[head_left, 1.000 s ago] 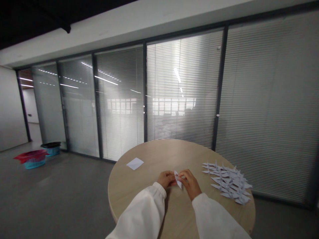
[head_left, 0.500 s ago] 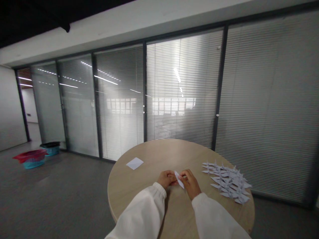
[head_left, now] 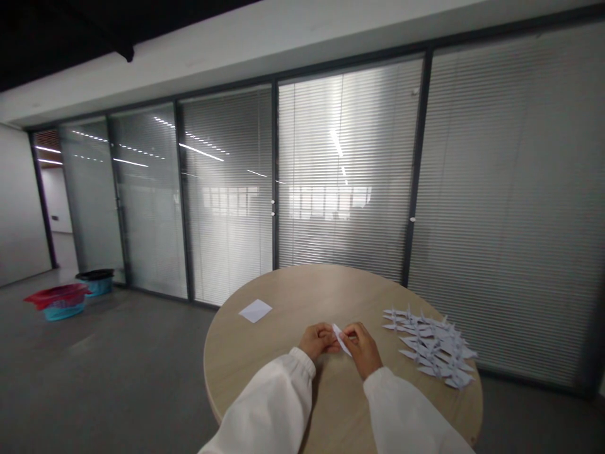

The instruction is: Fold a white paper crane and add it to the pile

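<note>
Above the near middle of the round table, a small folded piece of white paper is pinched between my two hands. My left hand grips its left side with bent fingers. On the other side, my right hand closes thumb and fingers on the paper. The fingers cover part of the folds. Several white folded paper cranes stand crowded together to the right of my right hand. A white paper square with a crease across it lies flat at the left.
Beyond the table runs a glass partition with blinds. On the floor at the far left stand a blue bin with a red liner and a blue bin with a black liner.
The folded paper has tilted slightly and its lower end shows less below my right fingers. Both hands stay in nearly the same place.
</note>
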`<control>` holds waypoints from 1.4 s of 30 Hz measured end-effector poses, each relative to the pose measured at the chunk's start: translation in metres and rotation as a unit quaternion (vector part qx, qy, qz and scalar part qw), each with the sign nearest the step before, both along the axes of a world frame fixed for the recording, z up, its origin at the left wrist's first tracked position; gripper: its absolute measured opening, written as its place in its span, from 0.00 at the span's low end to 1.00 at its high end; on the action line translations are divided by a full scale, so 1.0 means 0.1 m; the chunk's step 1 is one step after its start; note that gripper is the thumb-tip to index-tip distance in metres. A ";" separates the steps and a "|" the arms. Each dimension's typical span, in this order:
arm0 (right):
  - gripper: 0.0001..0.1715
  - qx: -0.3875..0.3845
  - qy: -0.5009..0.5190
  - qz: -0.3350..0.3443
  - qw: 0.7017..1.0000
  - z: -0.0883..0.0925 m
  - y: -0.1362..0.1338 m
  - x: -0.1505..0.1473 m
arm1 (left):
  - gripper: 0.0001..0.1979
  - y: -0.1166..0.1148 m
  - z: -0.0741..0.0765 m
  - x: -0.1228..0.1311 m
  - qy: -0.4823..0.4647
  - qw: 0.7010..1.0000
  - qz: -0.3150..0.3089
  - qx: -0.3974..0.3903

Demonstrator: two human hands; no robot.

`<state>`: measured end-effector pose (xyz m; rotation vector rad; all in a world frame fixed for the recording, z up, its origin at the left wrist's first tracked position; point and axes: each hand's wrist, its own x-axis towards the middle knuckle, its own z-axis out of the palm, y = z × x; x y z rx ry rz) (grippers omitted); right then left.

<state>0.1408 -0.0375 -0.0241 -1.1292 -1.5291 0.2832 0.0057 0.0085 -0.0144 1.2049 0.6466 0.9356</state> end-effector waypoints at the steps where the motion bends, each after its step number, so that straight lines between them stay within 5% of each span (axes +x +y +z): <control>1: 0.09 -0.005 0.008 -0.002 1.000 0.00 0.01 0.00 | 0.21 0.00 0.00 0.01 -0.005 1.000 -0.004 0.000; 8: 0.13 -0.043 0.063 0.006 0.997 -0.04 0.05 0.00 | 0.21 -0.02 0.05 0.04 0.017 1.000 0.006 0.006; 26: 0.19 -0.112 -0.024 0.043 0.993 -0.01 0.02 -0.01 | 0.16 0.01 0.06 0.01 0.074 0.963 0.156 0.208; 42: 0.23 -0.128 0.007 0.085 0.988 0.12 -0.06 0.02 | 0.17 0.02 -0.01 0.05 0.055 0.975 0.048 0.212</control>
